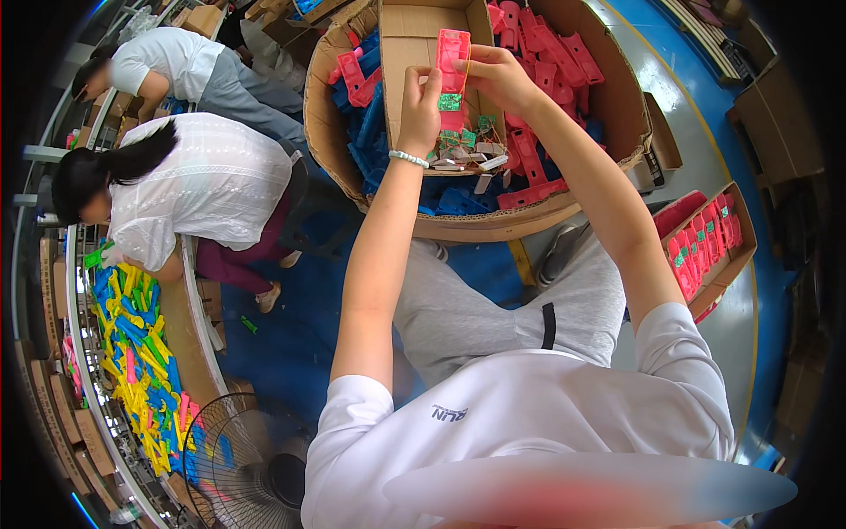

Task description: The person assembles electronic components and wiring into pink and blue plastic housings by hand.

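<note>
Both my hands are raised over a large round cardboard bin [520, 231]. Between them they hold a pink plastic housing [454, 46], a long narrow shell. My left hand [419, 113] grips its left side, fingers curled round the edge. My right hand [500, 78] pinches the right side, thumb laid over the shell. A green circuit board [450, 102] shows at the housing's lower end; whether it is fixed there I cannot tell. Just below, an open cardboard carton [407, 46] holds several wired circuit boards [486, 132] and small white parts [451, 165].
Loose pink shells [538, 167] and blue shells [458, 201] fill the bin around the carton. At right, a box [736, 251] holds pink pieces bearing green boards. Two people work at left beside a bench of colourful plastic parts [137, 353]. A fan [286, 479] stands lower left.
</note>
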Demonstrator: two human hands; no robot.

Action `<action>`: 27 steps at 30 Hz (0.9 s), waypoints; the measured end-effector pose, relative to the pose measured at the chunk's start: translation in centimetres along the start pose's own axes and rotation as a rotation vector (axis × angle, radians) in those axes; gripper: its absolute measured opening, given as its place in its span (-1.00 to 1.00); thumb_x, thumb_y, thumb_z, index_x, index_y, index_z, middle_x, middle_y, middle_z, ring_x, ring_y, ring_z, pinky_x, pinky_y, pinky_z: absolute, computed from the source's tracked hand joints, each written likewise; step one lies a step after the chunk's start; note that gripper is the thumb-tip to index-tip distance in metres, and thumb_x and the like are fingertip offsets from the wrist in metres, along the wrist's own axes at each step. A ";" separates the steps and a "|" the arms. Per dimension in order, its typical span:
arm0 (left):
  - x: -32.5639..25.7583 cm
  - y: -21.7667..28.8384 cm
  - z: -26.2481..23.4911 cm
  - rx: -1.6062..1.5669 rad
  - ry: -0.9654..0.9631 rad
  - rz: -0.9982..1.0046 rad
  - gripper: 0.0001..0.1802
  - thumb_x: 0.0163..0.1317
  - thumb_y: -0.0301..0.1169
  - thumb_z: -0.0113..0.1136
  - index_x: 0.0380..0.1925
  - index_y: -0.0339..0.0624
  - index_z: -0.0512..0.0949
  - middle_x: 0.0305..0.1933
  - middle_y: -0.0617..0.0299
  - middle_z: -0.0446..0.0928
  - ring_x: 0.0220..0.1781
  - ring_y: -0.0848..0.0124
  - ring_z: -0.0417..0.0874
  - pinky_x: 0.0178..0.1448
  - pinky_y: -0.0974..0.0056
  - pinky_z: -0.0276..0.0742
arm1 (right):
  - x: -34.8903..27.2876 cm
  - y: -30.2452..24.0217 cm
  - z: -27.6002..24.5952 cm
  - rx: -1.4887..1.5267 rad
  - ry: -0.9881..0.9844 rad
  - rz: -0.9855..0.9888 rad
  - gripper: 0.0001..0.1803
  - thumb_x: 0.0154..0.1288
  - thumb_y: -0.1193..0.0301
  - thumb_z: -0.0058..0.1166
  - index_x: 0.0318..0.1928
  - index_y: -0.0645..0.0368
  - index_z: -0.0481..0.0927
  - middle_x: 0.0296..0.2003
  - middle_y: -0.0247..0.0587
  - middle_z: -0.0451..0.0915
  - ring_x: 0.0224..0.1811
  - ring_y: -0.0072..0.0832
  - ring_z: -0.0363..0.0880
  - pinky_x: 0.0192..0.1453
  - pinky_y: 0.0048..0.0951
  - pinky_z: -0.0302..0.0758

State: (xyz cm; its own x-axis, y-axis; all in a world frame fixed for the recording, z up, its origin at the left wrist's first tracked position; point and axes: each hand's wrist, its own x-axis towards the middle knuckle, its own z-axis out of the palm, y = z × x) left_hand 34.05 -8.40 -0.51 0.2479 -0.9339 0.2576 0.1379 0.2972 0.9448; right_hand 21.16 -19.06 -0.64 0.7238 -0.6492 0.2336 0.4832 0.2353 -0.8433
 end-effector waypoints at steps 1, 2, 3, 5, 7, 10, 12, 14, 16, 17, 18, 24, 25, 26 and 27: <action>-0.1 -0.1 -0.1 0.060 -0.005 0.014 -0.73 0.50 -0.18 -0.08 -0.06 -0.16 0.27 -0.40 0.10 0.58 -0.48 0.39 0.63 -0.43 0.33 0.54 | -0.2 0.0 0.4 -0.057 0.020 -0.014 -0.68 0.30 0.55 0.12 0.06 0.36 0.55 -0.09 -0.20 0.63 -0.06 -0.51 0.59 0.12 -0.39 0.52; -0.1 -0.4 -0.4 0.064 -0.004 0.011 -0.73 0.50 -0.18 -0.08 -0.06 -0.16 0.27 -0.40 0.10 0.58 -0.48 0.39 0.63 -0.43 0.33 0.54 | -0.3 0.0 0.7 -0.114 0.041 -0.027 -0.69 0.28 0.53 0.17 0.02 0.36 0.58 -0.12 -0.21 0.64 -0.09 -0.54 0.59 0.09 -0.41 0.53; 0.2 -0.7 -0.8 0.172 0.025 0.070 -0.72 0.50 -0.18 -0.07 -0.05 -0.16 0.27 -0.39 0.12 0.57 -0.43 0.44 0.59 -0.37 0.36 0.49 | -0.2 0.1 1.1 -0.108 0.041 -0.026 -0.69 0.28 0.53 0.17 0.02 0.36 0.58 -0.12 -0.21 0.64 -0.09 -0.54 0.59 0.09 -0.41 0.53; 0.1 -0.3 -0.4 0.277 0.045 0.120 -0.71 0.50 -0.19 -0.05 -0.04 -0.16 0.27 -0.38 0.14 0.57 -0.38 0.49 0.56 -0.31 0.40 0.44 | -0.2 0.2 0.9 -0.192 0.091 -0.092 -0.68 0.26 0.52 0.21 0.02 0.33 0.59 -0.13 -0.24 0.65 -0.12 -0.58 0.59 0.05 -0.45 0.52; -0.1 0.3 0.0 0.354 0.064 0.114 -0.70 0.49 -0.17 -0.03 -0.03 -0.16 0.28 -0.36 0.18 0.55 -0.32 0.55 0.48 -0.23 0.42 0.37 | 0.2 0.1 0.8 -0.230 0.101 -0.090 -0.64 0.29 0.53 0.17 0.08 0.36 0.53 -0.09 -0.21 0.64 -0.06 -0.55 0.59 0.13 -0.44 0.49; -0.1 0.1 0.4 0.375 0.072 0.166 -0.69 0.49 -0.17 -0.04 0.00 -0.16 0.28 -0.31 0.18 0.55 -0.33 0.55 0.49 -0.24 0.42 0.37 | 0.2 0.0 0.8 -0.259 0.120 -0.076 -0.59 0.32 0.54 0.12 0.16 0.37 0.44 -0.04 -0.17 0.63 0.01 -0.51 0.59 0.19 -0.43 0.47; 0.2 -0.2 0.1 0.369 0.083 0.184 -0.68 0.49 -0.17 -0.04 0.01 -0.15 0.29 -0.30 0.19 0.55 -0.33 0.55 0.48 -0.23 0.44 0.36 | 0.2 -0.1 1.2 -0.246 0.130 -0.063 -0.57 0.32 0.55 0.11 0.18 0.37 0.41 -0.04 -0.15 0.63 0.02 -0.50 0.59 0.18 -0.43 0.48; 0.6 -0.7 -0.4 0.189 0.064 0.105 -0.68 0.50 -0.17 -0.06 0.06 -0.12 0.28 -0.26 0.15 0.55 -0.34 0.48 0.55 -0.27 0.37 0.46 | -0.2 -0.4 1.9 -0.271 0.173 -0.017 -0.52 0.32 0.56 0.09 0.24 0.32 0.36 -0.02 -0.11 0.62 0.03 -0.47 0.59 0.18 -0.40 0.48; 0.5 -0.9 -0.3 0.016 0.075 0.021 -0.68 0.50 -0.17 -0.08 0.08 -0.10 0.28 -0.24 0.13 0.55 -0.35 0.41 0.58 -0.32 0.31 0.53 | 0.0 0.1 1.6 -0.215 0.167 -0.007 -0.48 0.32 0.55 0.09 0.27 0.30 0.32 0.02 -0.07 0.60 0.03 -0.46 0.59 0.17 -0.40 0.48; 0.5 -0.7 0.1 -0.160 0.081 -0.066 -0.69 0.51 -0.17 -0.11 0.11 -0.08 0.28 -0.22 0.10 0.55 -0.36 0.34 0.62 -0.36 0.24 0.59 | 0.0 0.2 1.2 -0.161 0.165 0.003 -0.44 0.32 0.54 0.09 0.30 0.28 0.29 0.06 -0.03 0.57 0.04 -0.45 0.59 0.16 -0.40 0.49; 0.6 -0.5 0.3 -0.164 0.077 -0.063 -0.69 0.51 -0.17 -0.11 0.11 -0.08 0.28 -0.22 0.10 0.55 -0.36 0.34 0.62 -0.36 0.24 0.59 | 0.0 0.3 0.8 -0.166 0.167 -0.001 -0.44 0.32 0.54 0.09 0.30 0.28 0.29 0.06 -0.03 0.57 0.04 -0.45 0.59 0.16 -0.40 0.49; 0.4 0.9 0.2 -0.314 0.237 0.006 -0.70 0.52 -0.19 -0.18 0.10 -0.07 0.33 -0.12 0.12 0.55 -0.28 0.27 0.65 -0.35 0.14 0.62 | -1.6 -1.7 2.6 -0.424 -0.045 -0.032 -0.80 0.16 0.49 0.21 -0.24 0.38 0.66 0.07 -0.13 0.52 -0.02 -0.42 0.58 0.11 -0.38 0.49; 0.5 0.9 0.2 -0.317 0.236 0.013 -0.70 0.52 -0.19 -0.18 0.10 -0.07 0.33 -0.12 0.12 0.55 -0.28 0.27 0.65 -0.35 0.14 0.62 | -2.0 -1.9 3.2 -0.430 -0.050 -0.036 -0.80 0.16 0.49 0.21 -0.24 0.38 0.66 0.07 -0.13 0.52 -0.02 -0.42 0.58 0.11 -0.38 0.49; 0.7 1.0 0.2 -0.301 0.252 0.077 -0.70 0.52 -0.20 -0.16 0.10 -0.08 0.35 -0.11 0.14 0.54 -0.26 0.29 0.64 -0.31 0.16 0.62 | -2.3 -2.1 3.7 -0.628 -0.072 -0.115 -0.75 0.16 0.51 0.22 -0.16 0.39 0.64 0.08 -0.16 0.49 -0.04 -0.46 0.57 0.08 -0.43 0.49; 0.7 1.1 0.2 -0.284 0.268 0.140 -0.71 0.52 -0.20 -0.14 0.09 -0.08 0.37 -0.10 0.16 0.54 -0.24 0.31 0.64 -0.26 0.19 0.63 | -2.4 -2.3 4.1 -0.826 -0.094 -0.196 -0.69 0.15 0.54 0.23 -0.08 0.40 0.61 0.09 -0.19 0.46 -0.06 -0.50 0.55 0.04 -0.47 0.49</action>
State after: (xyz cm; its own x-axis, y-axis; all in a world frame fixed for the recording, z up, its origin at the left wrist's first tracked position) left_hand 34.17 -8.79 0.74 0.5188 -0.8069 0.2822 0.3349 0.4956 0.8013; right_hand 20.29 -15.04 2.75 0.7201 -0.5522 0.4203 0.1162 -0.5012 -0.8575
